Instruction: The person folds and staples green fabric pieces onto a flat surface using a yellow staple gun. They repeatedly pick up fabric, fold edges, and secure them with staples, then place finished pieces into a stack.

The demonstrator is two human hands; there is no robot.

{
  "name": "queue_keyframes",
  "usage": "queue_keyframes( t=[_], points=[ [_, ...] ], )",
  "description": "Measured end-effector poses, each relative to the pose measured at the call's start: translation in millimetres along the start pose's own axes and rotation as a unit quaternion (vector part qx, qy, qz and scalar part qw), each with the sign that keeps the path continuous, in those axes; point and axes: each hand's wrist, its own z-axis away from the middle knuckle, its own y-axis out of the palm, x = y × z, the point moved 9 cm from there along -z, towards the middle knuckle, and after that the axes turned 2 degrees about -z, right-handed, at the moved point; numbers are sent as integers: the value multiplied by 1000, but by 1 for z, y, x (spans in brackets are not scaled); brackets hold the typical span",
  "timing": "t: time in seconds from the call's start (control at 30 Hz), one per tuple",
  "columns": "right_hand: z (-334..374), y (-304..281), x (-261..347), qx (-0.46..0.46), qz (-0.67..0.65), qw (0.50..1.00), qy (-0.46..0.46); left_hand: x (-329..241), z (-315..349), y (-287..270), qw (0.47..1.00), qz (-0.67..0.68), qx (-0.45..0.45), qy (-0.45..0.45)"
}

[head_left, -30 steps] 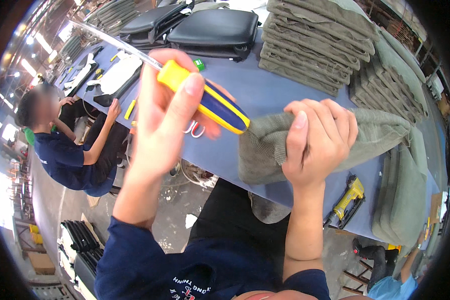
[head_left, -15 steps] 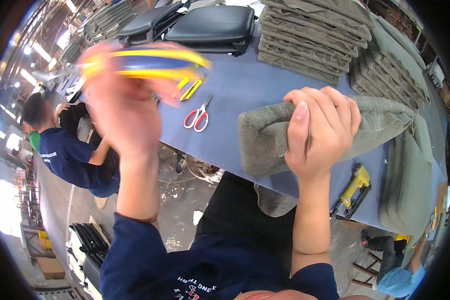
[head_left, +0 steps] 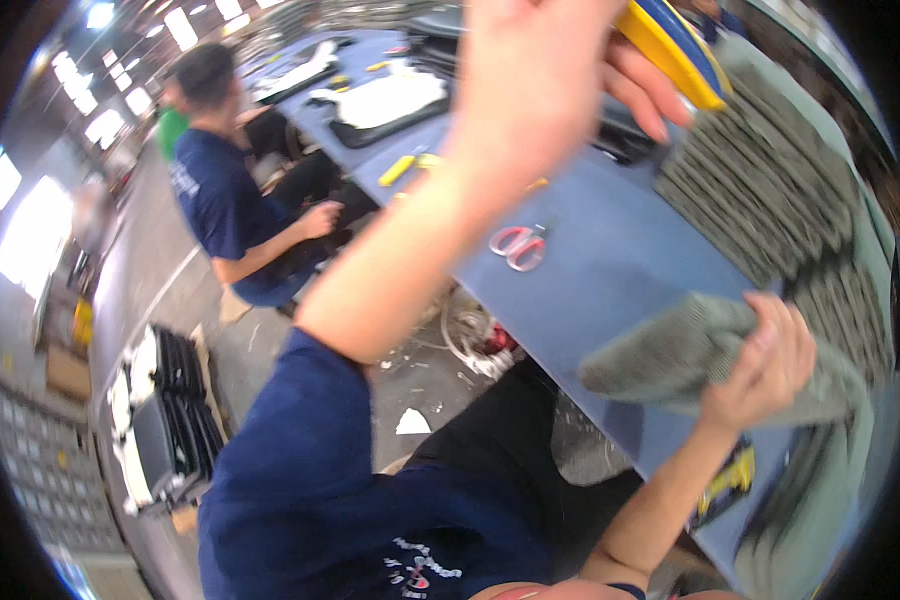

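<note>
My left hand (head_left: 545, 85) is raised high at the top of the head view, above the table. It is closed on a blurred yellow-and-blue curved object (head_left: 682, 55), whose kind I cannot make out. On the right, my right hand (head_left: 765, 365) grips a grey-green fabric-covered cushion (head_left: 642, 358) near the table's front edge. Red-and-white scissors (head_left: 520, 247) lie on the blue-grey table (head_left: 580, 300) left of the cushion. A yellow staple gun (head_left: 730, 478) rests beside my right forearm, partly covered by it.
Stacks of folded grey-green fabric (head_left: 760, 190) stand at the far right. Yellow cutters (head_left: 398, 170) and a black seat pad with white material (head_left: 390, 100) lie farther left. A co-worker (head_left: 225, 190) sits at the table's left side. Black pads (head_left: 175, 420) are piled on the floor.
My left hand has swung up and to the right with the yellow-and-blue object. The view has turned, and the cushion in my right hand now appears lower and farther right.
</note>
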Motion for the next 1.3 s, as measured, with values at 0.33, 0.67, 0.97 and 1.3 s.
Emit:
queue_keyframes(
  t=[0.33, 0.67, 0.97, 1.3],
  points=[
    [25, -29, -30, 0, 114, 993, 4, 174, 215, 7, 914, 79, -47, -395],
    [199, -152, -121, 121, 328, 799, 489, 274, 356, 1, 868, 7, 39, -495],
    [255, -181, -148, 13, 30, 660, 751, 300, 343, -14, 880, 17, 31, -474],
    [31, -153, -126, -87, -186, 752, 626, 278, 362, -27, 836, 82, -40, -541]
  ],
)
